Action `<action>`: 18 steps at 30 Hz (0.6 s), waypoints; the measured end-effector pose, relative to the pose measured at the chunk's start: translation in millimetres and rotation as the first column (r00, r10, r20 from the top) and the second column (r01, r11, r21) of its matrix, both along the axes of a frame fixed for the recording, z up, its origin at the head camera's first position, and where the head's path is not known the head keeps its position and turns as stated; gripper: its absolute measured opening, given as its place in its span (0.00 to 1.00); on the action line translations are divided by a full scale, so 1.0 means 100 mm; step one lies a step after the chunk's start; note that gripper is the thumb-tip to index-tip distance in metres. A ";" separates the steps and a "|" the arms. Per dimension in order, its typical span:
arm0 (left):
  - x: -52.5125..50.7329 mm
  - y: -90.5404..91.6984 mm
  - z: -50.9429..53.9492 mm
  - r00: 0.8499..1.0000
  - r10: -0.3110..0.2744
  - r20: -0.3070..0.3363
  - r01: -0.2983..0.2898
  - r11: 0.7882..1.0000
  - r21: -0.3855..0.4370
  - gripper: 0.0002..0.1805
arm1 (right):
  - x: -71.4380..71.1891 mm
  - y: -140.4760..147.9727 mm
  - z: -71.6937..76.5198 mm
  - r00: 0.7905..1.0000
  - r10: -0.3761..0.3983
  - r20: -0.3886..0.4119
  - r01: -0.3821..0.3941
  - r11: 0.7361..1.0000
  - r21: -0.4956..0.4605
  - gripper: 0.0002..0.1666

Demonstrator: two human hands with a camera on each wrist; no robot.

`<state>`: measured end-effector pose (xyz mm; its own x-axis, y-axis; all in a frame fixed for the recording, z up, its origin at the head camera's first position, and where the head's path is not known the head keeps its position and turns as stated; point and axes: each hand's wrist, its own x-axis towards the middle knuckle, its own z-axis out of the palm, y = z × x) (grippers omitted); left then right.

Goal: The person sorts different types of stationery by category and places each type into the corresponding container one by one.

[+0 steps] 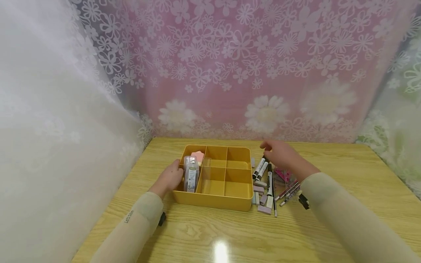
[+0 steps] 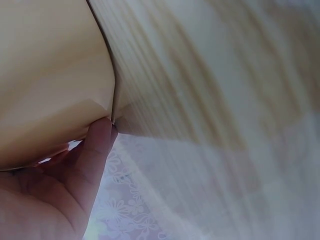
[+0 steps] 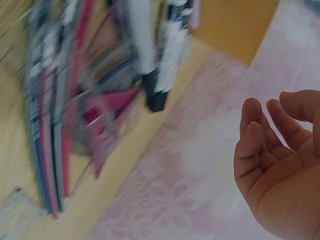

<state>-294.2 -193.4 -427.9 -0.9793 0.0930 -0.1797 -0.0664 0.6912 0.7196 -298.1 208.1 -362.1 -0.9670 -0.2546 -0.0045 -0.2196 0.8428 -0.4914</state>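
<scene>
A yellow compartment box stands on the table in the head view. My left hand grips its left wall; in the left wrist view the thumb presses against the box. A clear labelled item stands in the front left compartment, with a pink piece behind it. My right hand is raised over the far end of the black-and-white markers, holding nothing. In the right wrist view the right hand's fingers are loosely curled, apart from the markers.
Right of the box lie several erasers, pencils and a pink set square. A clear ruler-like strip leans inside the box near a divider. Flowered curtains close off the table's back and sides.
</scene>
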 end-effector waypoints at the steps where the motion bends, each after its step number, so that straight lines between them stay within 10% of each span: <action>1: 0.00 0.00 0.00 1.000 0.001 -0.001 -0.001 1.000 -0.003 0.29 | -0.01 0.05 -0.02 1.000 -0.011 0.003 0.011 1.000 -0.001 0.21; 18: -0.01 0.00 -0.03 1.000 0.003 -0.017 -0.004 1.000 -0.022 0.29 | -0.13 0.59 -0.37 0.995 -0.080 0.061 0.075 0.994 0.081 0.25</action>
<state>-295.3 -193.5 -430.9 -0.9826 0.0859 -0.1649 -0.0566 0.7065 0.7054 -311.6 267.4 -399.1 -0.9808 -0.1756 -0.0844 -0.1224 0.8926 -0.4340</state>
